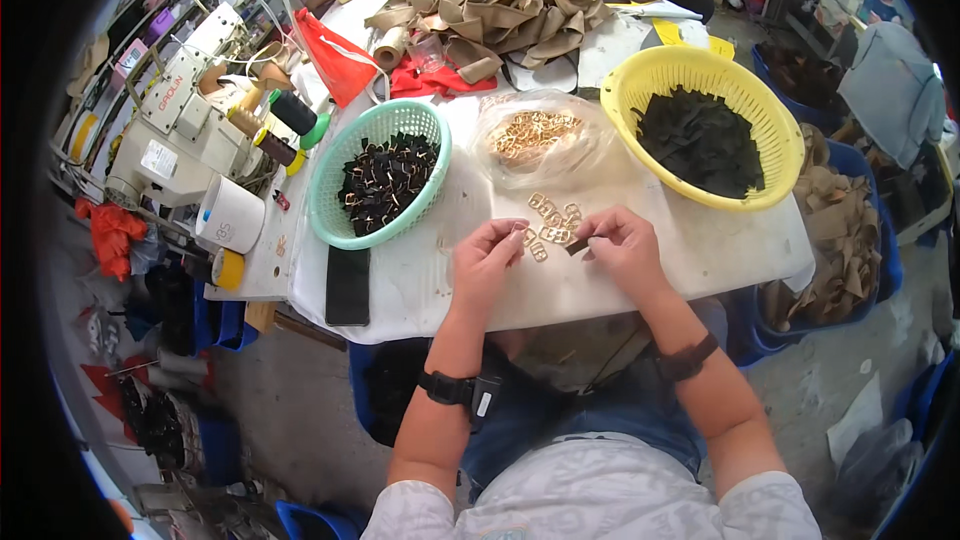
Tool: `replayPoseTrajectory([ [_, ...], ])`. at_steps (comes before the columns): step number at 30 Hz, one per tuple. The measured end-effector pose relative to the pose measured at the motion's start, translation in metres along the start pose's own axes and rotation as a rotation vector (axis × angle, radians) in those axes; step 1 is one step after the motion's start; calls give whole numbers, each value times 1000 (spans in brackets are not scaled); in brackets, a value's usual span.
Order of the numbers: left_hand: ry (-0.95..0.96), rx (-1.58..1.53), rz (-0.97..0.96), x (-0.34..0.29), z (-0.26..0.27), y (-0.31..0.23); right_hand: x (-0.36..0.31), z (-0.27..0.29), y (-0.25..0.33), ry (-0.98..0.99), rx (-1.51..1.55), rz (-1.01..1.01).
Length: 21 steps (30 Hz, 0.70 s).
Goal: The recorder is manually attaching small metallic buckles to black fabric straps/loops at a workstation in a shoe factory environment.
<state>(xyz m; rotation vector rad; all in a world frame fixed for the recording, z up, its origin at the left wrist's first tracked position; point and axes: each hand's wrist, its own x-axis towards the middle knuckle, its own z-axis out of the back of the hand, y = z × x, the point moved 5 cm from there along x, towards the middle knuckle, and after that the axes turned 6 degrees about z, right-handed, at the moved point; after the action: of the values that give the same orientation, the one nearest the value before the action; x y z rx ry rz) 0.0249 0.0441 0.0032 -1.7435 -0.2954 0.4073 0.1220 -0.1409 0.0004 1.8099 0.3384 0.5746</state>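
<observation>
Black strip (578,247) sits pinched in the right hand (624,243); the left hand (486,255) has its fingertips together, though on what I cannot tell. Gold buckles (555,235) lie between the hands on the worktop (690,258). Probably strip-to-buckle fitting; next calls for careful alignment.

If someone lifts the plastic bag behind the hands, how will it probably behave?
The bag looks thin and wrinkled, so it would likely be floppy and sag. The many gold pieces inside seem metallic, so it may feel rather heavy for its size. They lie in a loose heap, so the weight would probably shift when lifted.
</observation>
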Motion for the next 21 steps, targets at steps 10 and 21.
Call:
replayPoseTrajectory([
  [10,61,443,243,-13,-15,-17,-6,3,-6,-104,-139,77],
  [21,-125,773,-464,50,-17,-20,3,0,-9,-57,47,38],
])
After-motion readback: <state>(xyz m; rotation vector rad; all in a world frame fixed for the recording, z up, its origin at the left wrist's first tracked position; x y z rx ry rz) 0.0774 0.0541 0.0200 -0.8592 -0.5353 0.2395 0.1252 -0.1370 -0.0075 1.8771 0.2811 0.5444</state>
